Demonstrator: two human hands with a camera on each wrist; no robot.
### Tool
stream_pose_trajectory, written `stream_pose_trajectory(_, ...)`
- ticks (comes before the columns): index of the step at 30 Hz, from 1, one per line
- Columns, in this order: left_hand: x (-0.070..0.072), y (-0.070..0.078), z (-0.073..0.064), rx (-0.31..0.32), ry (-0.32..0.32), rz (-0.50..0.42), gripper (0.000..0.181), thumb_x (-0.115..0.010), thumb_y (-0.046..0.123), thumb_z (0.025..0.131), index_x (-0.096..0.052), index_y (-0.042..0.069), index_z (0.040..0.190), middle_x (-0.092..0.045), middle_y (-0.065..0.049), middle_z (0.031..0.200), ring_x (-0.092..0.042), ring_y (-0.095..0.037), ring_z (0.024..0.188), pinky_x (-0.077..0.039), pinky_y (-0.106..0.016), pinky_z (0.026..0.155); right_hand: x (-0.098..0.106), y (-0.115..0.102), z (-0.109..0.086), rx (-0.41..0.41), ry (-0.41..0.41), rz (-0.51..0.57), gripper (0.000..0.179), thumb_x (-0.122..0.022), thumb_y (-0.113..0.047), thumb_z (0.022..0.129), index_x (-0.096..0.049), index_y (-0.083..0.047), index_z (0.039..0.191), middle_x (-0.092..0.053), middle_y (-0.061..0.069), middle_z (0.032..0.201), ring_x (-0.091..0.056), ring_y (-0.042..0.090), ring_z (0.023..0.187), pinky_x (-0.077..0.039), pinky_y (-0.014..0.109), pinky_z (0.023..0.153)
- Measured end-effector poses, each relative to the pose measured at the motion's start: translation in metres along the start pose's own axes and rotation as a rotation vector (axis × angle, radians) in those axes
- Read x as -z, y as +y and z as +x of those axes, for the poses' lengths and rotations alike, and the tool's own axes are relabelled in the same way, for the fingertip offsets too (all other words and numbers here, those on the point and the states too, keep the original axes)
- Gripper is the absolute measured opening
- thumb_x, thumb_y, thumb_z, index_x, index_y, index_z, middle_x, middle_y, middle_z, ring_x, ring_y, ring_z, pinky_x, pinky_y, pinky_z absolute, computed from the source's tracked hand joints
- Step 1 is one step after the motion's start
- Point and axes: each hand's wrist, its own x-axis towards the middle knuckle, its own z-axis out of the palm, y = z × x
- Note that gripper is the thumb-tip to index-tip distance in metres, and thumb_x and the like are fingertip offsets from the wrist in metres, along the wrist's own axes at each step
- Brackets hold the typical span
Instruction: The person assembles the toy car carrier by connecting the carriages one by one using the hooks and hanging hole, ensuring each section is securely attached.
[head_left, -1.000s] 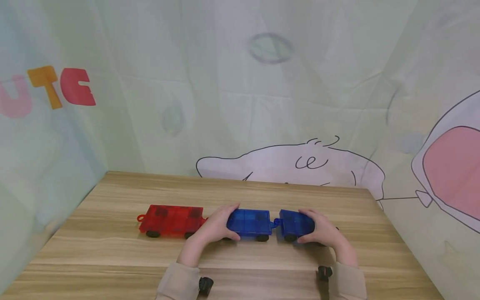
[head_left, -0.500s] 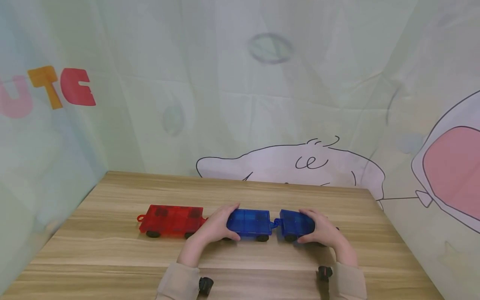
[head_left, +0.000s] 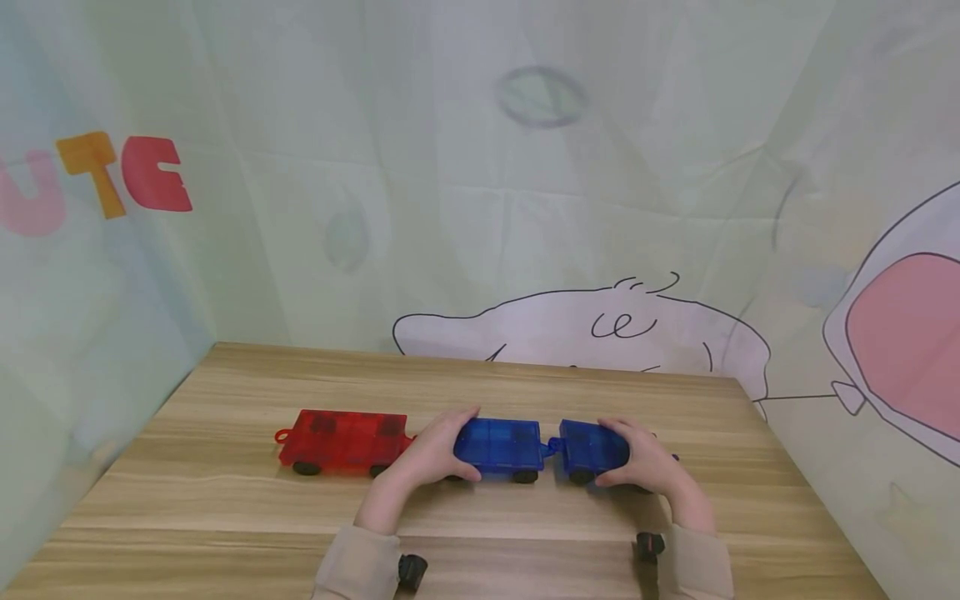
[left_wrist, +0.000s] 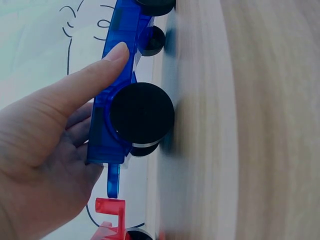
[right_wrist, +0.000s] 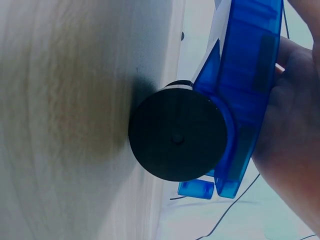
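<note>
**Red car (head_left: 345,440), middle blue car (head_left: 498,446), end blue car (head_left: 592,448): three toy cars in a row across the tabletop (head_left: 495,546)**

At the far left, the red car sits upright on its wheels, a red ring (head_left: 282,437) jutting from its outer end; neither hand holds it. At its other end, the left wrist view shows a red hook (left_wrist: 111,205) just beside a blue tab (left_wrist: 113,181) of the middle blue car; whether they are linked, I cannot tell.

Next, the left hand (head_left: 427,450) grips the middle blue car by its left end, thumb along the near side, fingers on the far side. The coupling (head_left: 552,447) to its right brings both blue cars together, though its exact fit is too small to read.

Farthest right, the right hand (head_left: 641,457) holds the end blue car around its right end, thumb near, fingers beyond.

The cars look like clear hard plastic: probably light and stiff, smooth enough to slip a little, and ready to roll on the black wheels. The long side walls seem the best hold, above the wheels; the thin rings and hooks look the likeliest to snap, so pressure is better kept off them.
</note>
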Motion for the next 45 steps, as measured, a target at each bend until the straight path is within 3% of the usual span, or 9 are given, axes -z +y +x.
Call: stream_pose_trajectory(45, -0.0016, 0.0042, -0.0008, 0.015, 0.003, 0.039, 0.088, -0.087, 0.019, 0.073, -0.041, 0.001, 0.146, -0.046, -0.021, 0.146, -0.043, -0.038, 0.134, -0.039, -0.056, 0.109, -0.0015, 0.0002, -0.0008, 0.037, 0.013, -0.026, 0.094, -0.091, -0.029, 0.062, -0.049, 0.000, 0.141, -0.046, 0.026, 0.142, -0.042, 0.050, 0.131, -0.037, 0.067, 0.103)
